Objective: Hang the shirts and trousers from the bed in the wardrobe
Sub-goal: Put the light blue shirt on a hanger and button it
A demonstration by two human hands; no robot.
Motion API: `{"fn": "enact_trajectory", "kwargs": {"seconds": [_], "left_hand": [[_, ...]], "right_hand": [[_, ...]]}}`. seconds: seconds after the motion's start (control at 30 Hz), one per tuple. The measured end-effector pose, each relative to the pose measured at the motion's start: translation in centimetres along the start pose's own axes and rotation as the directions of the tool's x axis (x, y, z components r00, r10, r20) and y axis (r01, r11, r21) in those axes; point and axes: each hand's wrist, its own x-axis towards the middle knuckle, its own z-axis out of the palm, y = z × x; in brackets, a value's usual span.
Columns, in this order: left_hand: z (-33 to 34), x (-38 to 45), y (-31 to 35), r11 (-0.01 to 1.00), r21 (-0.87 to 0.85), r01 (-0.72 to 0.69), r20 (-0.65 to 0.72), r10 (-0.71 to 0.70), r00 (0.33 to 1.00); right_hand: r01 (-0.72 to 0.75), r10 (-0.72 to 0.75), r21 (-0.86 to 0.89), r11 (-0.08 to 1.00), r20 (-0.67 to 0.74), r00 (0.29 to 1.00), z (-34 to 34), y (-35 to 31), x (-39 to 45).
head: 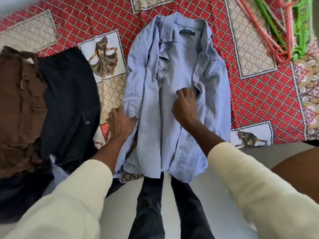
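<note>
Hands (120, 123) (185, 106) on shirt (172, 83) (right perhaps pinching)

light blue shirt (174, 94): you see it unbuttoned, flat mid-frame, hem over bed (255, 94) edge | navy garment (69, 100), brown garment (19, 104): piled left

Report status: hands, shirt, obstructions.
Left hand flat on blue shirt edge. Right hand pinching its front placket. Shirt spread on bed, no hanger in it. Hangers lie apart, far right.

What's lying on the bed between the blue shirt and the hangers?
Nothing: in the head view, only bare patterned bedspread separates the blue shirt from the hangers.
</note>
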Motion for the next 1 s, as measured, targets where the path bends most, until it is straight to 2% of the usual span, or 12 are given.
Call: {"fn": "enact_trajectory", "kwargs": {"seconds": [0.1,0.2,0.3,0.4,0.43,0.5,0.57,0.63,0.7,0.77,0.87,1.0], "left_hand": [[-0.3,-2.3,-2.7,0.992,0.077,-0.099,0.197,0.082,0.977],[-2.2,-2.8,-4.0,0.994,0.093,-0.065,0.082,0.057,0.995],[-4.4,-1.7,-4.3,0.969,-0.086,0.231,-0.081,-0.238,0.968],[-5.5,0.3,-4.8,0.832,-0.385,0.399,-0.149,-0.483,0.863],[-5.5,0.4,-5.0,0.862,-0.371,0.347,-0.218,-0.444,0.869],[-4.7,-0.7,-5.5,0.966,-0.218,0.14,-0.263,-0.196,0.945],[-2.8,-2.8,-6.0,0.969,-0.241,-0.052,0.044,0.064,0.997],[-1.3,-5.3,-7.0,0.929,-0.367,0.046,0.464,0.14,0.875],[0.1,-7.2,-8.6,0.943,-0.323,0.077,0.617,0.148,0.773],[1.7,-8.7,-9.5,0.974,-0.153,-0.17,0.599,0.228,0.767],[3.5,-10.4,-10.3,0.906,0.012,-0.423,0.477,0.367,0.799],[3.8,-11.5,-11.0,0.884,-0.102,-0.457,0.22,0.468,0.856]], "right_hand": [[-0.077,0.013,0.206,0.976,0.298,0.954,2.4,-4.1,-5.0],[-0.33,0.219,0.187,0.925,0.446,0.868,4.8,-5.8,-8.9],[-0.563,0.422,0.12,0.818,0.541,0.727,5.9,-6.7,-11.2],[-0.646,0.515,0.131,0.752,0.496,0.699,6.5,-7.6,-12.9],[-0.662,0.541,0.17,0.73,0.447,0.712,6.6,-8.2,-13.5],[-0.613,0.517,0.24,0.753,0.36,0.777,7.1,-9.7,-14.6],[-0.539,0.451,0.305,0.785,0.315,0.835,7.7,-10.8,-15.7],[-0.55,0.51,0.422,0.72,0.215,0.833,7.7,-11.4,-16.5],[-0.641,0.682,0.53,0.555,0.152,0.716,7.5,-11.2,-17.1],[-0.731,0.801,0.531,0.428,0.152,0.579,7.5,-10.2,-17.6],[-0.786,0.857,0.483,0.385,0.128,0.499,7.9,-8.9,-18.3],[-0.747,0.817,0.495,0.444,0.117,0.564,8.1,-7.9,-18.4]]}}
